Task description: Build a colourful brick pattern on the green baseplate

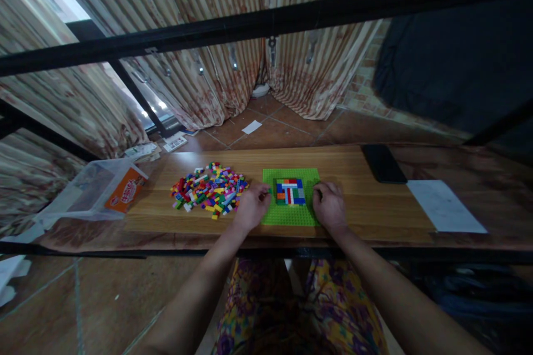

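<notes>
A bright green studded baseplate [291, 217] lies on the wooden board in front of me. Near its middle sits a square block of toy bricks [290, 192] in blue, red, white, orange and green. My left hand [252, 206] is at the plate's left edge, thumb and fingers curled together; a dark green speck shows by the fingertips, too small to name. At the right edge my right hand [330, 205] is closed too, its curled fingers hiding whatever they may hold. A heap of loose toy bricks [212, 188] in many colours spreads left of my left hand.
A clear plastic box [79, 191] with an orange label stands at the far left. On the right are a black phone-like slab [383, 163] and a white paper sheet [446, 205]. The wooden board [353, 222] lies within a dark frame, whose bar [233, 28] crosses ahead.
</notes>
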Motion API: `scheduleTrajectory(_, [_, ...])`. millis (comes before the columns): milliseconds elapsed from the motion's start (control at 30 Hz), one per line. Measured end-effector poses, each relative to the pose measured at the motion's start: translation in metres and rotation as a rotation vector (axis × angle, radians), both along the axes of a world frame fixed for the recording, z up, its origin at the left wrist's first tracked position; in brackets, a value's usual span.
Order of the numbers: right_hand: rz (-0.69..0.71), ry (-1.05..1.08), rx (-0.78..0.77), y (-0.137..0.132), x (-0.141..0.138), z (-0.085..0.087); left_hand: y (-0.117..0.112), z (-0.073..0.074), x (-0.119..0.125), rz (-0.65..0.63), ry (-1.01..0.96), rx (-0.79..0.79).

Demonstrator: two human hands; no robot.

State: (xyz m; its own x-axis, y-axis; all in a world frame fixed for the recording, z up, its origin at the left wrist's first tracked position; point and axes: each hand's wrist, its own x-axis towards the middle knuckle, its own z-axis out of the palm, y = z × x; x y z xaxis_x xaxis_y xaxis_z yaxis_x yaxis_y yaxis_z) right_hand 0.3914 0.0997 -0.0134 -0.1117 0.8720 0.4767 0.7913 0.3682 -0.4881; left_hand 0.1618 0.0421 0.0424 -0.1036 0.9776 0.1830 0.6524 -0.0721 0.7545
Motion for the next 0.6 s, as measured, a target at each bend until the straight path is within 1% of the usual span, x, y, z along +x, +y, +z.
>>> scheduleTrajectory(100, [-0.005,-0.005,-0.01,0.0,0.0,0.001,0.014,-0.006,0.016,-0.02,-0.052,-0.013])
scheduleTrajectory(267, [-0.003,0.0,-0.02,0.0,-0.001,0.001,0.031,-0.012,0.021,-0.047,-0.064,-0.067])
scheduleTrajectory(433, [0.004,0.031,-0.027,0.001,0.0,0.0,0.036,-0.015,0.02,-0.038,-0.015,-0.127])
scheduleTrajectory(600, [0.006,0.023,-0.026,0.001,0.0,0.002,0.037,-0.017,0.02,-0.063,-0.001,-0.132])
